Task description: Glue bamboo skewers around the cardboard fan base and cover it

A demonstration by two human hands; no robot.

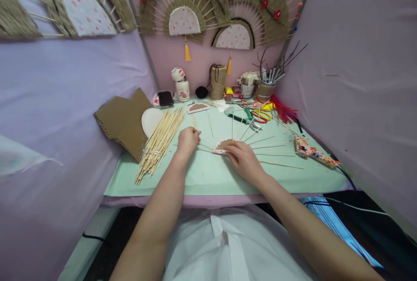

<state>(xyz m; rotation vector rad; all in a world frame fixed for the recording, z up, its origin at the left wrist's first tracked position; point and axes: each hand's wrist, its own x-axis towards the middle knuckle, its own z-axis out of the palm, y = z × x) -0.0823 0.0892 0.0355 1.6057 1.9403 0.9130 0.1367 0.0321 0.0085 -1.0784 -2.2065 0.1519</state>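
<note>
While R hand [244, 157] rests on cardboard half-disc [223, 144], L hand [189, 142] pinches thin stick [206, 141].

Half-disc lies on tabletop [202, 181], R of L hand, partly under R hand; long axis approx. L–R, straight edge nearside. Stick slopes down-right from L hand twd half-disc's L end. L grip: thumb + index closed, apparently on stick. R grip: fingers bent over half-disc; can't tell if clamped.

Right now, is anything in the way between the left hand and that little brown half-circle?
Just thin sticks, fanning left from the brown half-circle toward the left hand. Nothing bigger visibly stands between them. The right hand covers the half-circle's right part.
</note>
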